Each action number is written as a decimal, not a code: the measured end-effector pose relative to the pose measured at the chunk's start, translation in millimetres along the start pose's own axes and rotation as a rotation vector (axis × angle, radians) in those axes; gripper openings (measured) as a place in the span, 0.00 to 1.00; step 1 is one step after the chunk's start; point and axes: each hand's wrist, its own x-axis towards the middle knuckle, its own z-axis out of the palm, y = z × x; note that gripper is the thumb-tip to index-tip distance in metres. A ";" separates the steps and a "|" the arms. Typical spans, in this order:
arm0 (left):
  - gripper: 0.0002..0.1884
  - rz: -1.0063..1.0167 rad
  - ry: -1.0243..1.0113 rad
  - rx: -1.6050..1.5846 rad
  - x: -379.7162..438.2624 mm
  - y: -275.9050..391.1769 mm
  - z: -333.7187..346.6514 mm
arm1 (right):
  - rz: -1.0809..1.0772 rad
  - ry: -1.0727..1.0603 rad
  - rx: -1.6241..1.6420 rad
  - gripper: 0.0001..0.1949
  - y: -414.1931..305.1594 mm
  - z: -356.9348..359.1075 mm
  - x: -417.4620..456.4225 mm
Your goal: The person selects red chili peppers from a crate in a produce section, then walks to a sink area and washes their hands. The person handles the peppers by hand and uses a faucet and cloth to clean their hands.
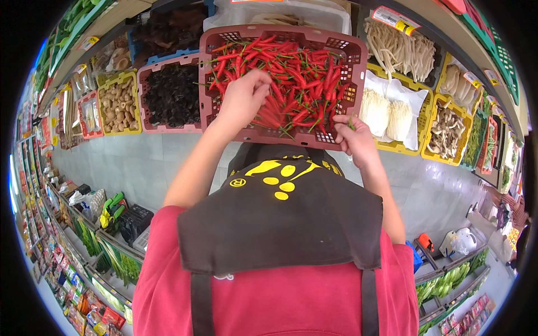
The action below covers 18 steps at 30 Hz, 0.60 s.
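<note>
A maroon plastic crate (355, 84) of red chilies with green stems (290, 75) lies tilted in front of me. My left hand (246, 98) hovers above the left part of the chilies, its fingers curled towards the thumb. Whether anything is between those fingers is hidden. Close to the crate's near right corner, my right hand (357, 136) pinches a small green piece (351, 123), possibly a chili stem. A black apron (286, 227) with yellow print covers my front.
Left of the chilies stand crates of black wood-ear fungus (172, 92) and brown mushrooms (119, 107). On the right are enoki mushrooms (378, 111) and oyster mushrooms (445, 130). Shelf edges with price tags (395, 20) overhang the far side. Behind me are vegetable racks (445, 281).
</note>
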 end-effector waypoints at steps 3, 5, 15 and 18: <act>0.08 0.276 0.037 0.282 -20.6 -24.0 13.2 | -0.531 0.143 -0.506 0.16 28.4 21.3 4.9; 0.09 0.102 -0.081 0.585 -26.7 -18.3 28.0 | -0.474 0.084 -0.828 0.19 11.1 39.8 0.0; 0.10 0.061 -0.042 0.894 -5.8 -24.1 82.9 | -0.722 -0.136 -1.589 0.09 -14.0 73.1 43.9; 0.11 -0.044 -0.141 0.903 -1.2 -11.5 73.8 | -0.841 -0.105 -1.589 0.05 -6.7 72.5 47.9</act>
